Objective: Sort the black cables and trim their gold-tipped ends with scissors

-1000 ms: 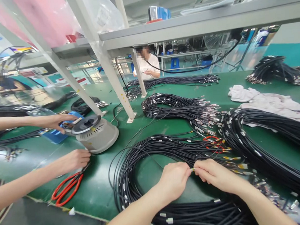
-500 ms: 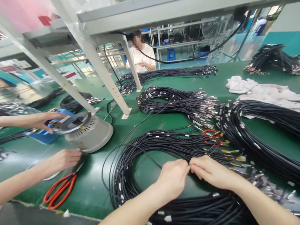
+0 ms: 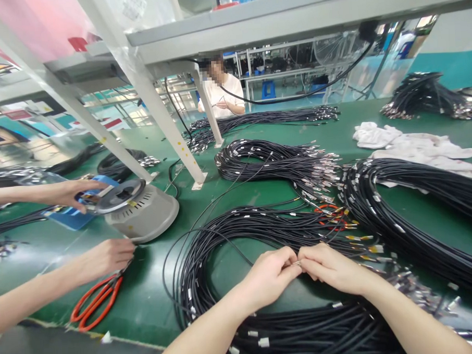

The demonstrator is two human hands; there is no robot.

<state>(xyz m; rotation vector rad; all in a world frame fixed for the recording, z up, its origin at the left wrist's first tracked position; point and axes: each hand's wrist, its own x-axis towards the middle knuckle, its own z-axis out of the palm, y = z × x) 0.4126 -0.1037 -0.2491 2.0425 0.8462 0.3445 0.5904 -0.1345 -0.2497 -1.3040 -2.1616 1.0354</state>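
Note:
My left hand (image 3: 272, 275) is closed in a pinch on a thin black cable (image 3: 234, 245), which runs into it from a loose loop on the left. My right hand (image 3: 331, 269) is closed too, its fingertips meeting those of the left at a small pale metallic tip (image 3: 297, 263) on the cable's end. Fingers hide most of that tip. Both hands hover over the open middle of a large coiled bundle of black cables (image 3: 222, 224) with white tags. Yellow-marked cable ends (image 3: 358, 238) lie just beyond my right hand.
At left, a co-worker's hand (image 3: 67, 194) is at a grey round-topped device (image 3: 144, 215); another hand (image 3: 110, 255) is near red-handled scissors (image 3: 96, 303). More cable bundles (image 3: 274, 157) and white cloths (image 3: 418, 143) lie behind. Shelf posts (image 3: 180, 143) stand ahead; another person (image 3: 226, 94) sits beyond.
My left fingers have shifted their pinch, and more of the small tip shows between my hands. The co-worker's lower hand at left has moved slightly right. The view has shifted a little.

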